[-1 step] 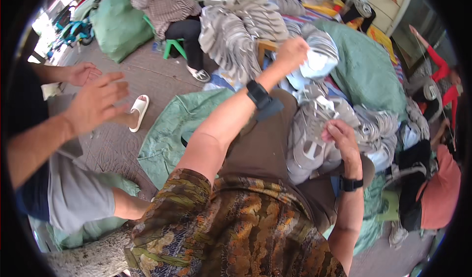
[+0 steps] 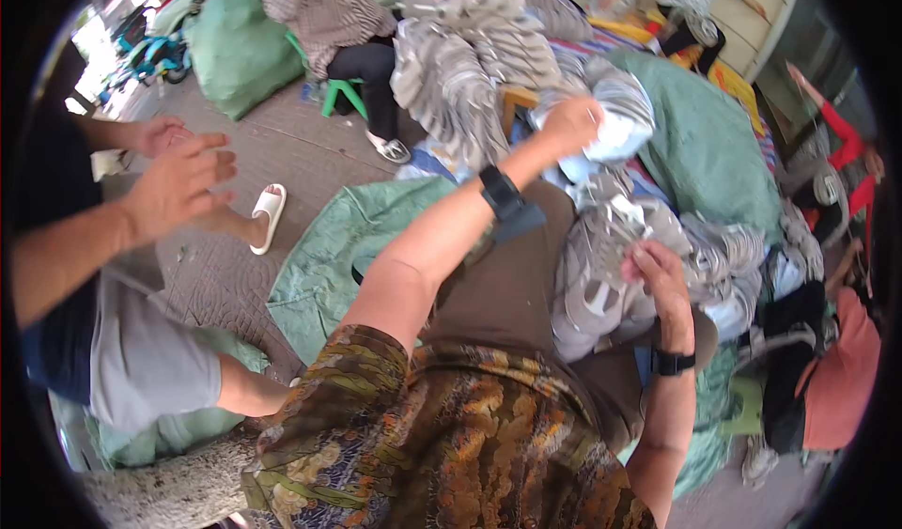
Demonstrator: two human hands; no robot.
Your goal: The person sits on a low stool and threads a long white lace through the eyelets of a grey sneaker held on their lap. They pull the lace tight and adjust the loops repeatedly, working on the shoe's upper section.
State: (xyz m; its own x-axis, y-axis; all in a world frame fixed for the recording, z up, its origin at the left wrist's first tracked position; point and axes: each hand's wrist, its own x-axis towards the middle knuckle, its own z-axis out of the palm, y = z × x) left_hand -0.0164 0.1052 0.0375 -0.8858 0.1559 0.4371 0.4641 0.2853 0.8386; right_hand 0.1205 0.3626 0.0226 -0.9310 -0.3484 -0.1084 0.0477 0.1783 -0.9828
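Head view: right hand [image 2: 660,275] grip pressed together near grey shoe pieces [image 2: 592,256]; left hand [image 2: 570,127] grip blurred, cannot tell.

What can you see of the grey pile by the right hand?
The pile is overlapping grey pieces that look like fabric shoe uppers, with paler openings and whitish patches. It lies in front of the wearer, against the brown trousers. The right hand is over its right side; whether they touch can't be told.
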